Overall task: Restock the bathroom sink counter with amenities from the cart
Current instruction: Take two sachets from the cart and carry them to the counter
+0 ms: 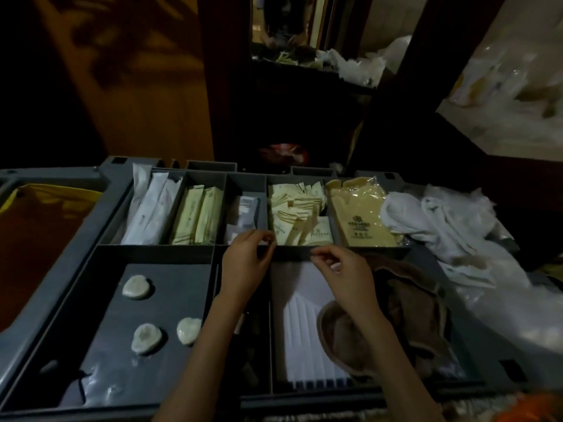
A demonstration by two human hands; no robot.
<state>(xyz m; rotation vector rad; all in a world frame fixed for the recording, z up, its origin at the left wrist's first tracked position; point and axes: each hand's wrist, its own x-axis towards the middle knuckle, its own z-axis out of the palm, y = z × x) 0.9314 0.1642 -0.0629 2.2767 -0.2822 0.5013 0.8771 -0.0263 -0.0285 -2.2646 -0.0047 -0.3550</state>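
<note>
The grey cart tray (170, 254) is split into compartments of amenities. The back row holds long white packets (149, 208), long cream packets (198, 214), small white packets (243, 214), loose cream sachets (292, 214) and a flat yellow bagged item (359, 214). Three round wrapped soaps (136, 287) lie in the front left compartment. My left hand (246, 263) hovers over the divider by the small white packets, its fingers loosely curled. My right hand (344, 275) hovers just in front of the sachets, curled the same way. Nothing shows in either hand.
A stack of white packets (304, 324) and a brown cloth (396, 315) lie under my right arm. Crumpled white cloths (441, 226) are heaped at the cart's right. A yellow-lined bin (45, 239) sits at its left. Dark wooden furniture stands behind in dim light.
</note>
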